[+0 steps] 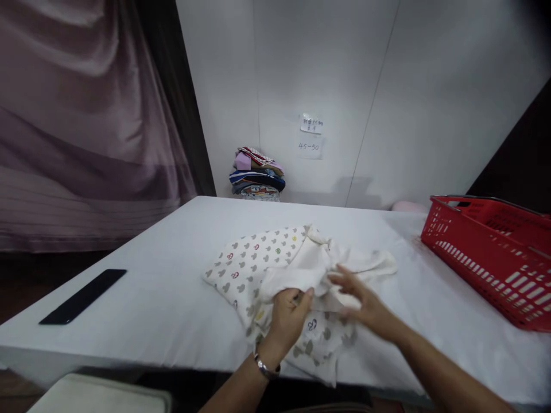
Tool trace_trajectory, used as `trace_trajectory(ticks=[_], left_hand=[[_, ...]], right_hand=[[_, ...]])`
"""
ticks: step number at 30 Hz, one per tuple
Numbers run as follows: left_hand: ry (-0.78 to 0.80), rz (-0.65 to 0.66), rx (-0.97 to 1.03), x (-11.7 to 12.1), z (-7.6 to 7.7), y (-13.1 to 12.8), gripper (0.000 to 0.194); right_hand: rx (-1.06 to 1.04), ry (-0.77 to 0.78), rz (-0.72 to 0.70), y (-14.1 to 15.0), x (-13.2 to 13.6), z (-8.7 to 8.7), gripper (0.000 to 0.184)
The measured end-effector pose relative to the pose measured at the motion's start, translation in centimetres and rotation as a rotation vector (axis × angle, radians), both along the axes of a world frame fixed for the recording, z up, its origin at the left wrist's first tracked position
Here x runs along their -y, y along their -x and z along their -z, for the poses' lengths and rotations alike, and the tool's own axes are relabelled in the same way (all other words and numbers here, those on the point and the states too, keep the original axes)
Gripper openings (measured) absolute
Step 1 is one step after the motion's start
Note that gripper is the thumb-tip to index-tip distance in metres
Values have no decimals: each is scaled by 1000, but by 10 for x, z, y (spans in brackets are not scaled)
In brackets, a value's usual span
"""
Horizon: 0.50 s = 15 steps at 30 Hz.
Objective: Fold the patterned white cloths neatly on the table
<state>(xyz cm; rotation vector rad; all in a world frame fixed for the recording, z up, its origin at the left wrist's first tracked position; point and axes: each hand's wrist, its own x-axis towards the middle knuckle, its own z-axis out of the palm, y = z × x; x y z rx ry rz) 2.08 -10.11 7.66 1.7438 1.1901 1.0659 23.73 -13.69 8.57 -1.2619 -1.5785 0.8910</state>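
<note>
A cream garment [262, 258] printed with small grey mouse-head shapes lies crumpled near the front of the white table [172, 241]. My left hand [287, 318], with a watch at the wrist, is closed in a pinch on a fold of the garment. My right hand [359, 298] lies on the cloth just to its right, fingers stretched out and apart, pressing on the plain inner side of the fabric.
A red plastic basket [491, 258] stands at the table's right edge. A black flat bar [84, 296] lies at the front left. A stack of folded clothes [257, 174] sits against the back wall under two paper notes [310, 135]. A purple curtain [86, 115] hangs at left.
</note>
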Motion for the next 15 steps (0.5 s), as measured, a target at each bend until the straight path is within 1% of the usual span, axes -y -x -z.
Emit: trace_trajectory(ticks=[1, 2, 3, 4, 5, 6, 7, 8, 9, 10, 11, 12, 14, 15], left_hand=[[-26, 69, -28, 5, -5, -7, 45], [-65, 153, -54, 11, -10, -12, 43], [-117, 253, -75, 16, -16, -16, 39], [-181, 364, -90, 20, -21, -19, 33], [-247, 474, -94, 25, -26, -20, 26], [-311, 577, -91, 28, -29, -20, 23], [-365, 663, -81, 30, -31, -18, 29], [-408, 722, -69, 31, -30, -16, 36], [-437, 738, -56, 30, -28, -14, 41], [-457, 708, -34, 28, -24, -12, 43], [-467, 637, -4, 23, -19, -10, 43], [-472, 534, 24, 16, -14, -9, 42], [-478, 313, 35, -1, -4, -10, 41], [-483, 256, -3, -11, 1, -11, 42]], right_hand=[[33, 11, -82, 24, 9, 6, 92], [26, 13, -75, 42, 16, 11, 97], [-18, -15, 10, 52, 21, 14, 94], [-70, -30, 103, 55, 25, 15, 88], [-131, -32, 187, 54, 28, 15, 80], [-190, -20, 237, 48, 31, 14, 70], [-242, 8, 243, 39, 34, 13, 61], [-290, 42, 226, 29, 38, 11, 53], [-333, 77, 214, 17, 42, 9, 45], [-370, 99, 225, 5, 47, 7, 40], [-394, 109, 261, -8, 52, 5, 36], [-391, 113, 329, -20, 58, 3, 34], [-297, 98, 469, -42, 70, 0, 33], [-225, 84, 536, -50, 78, -3, 32]])
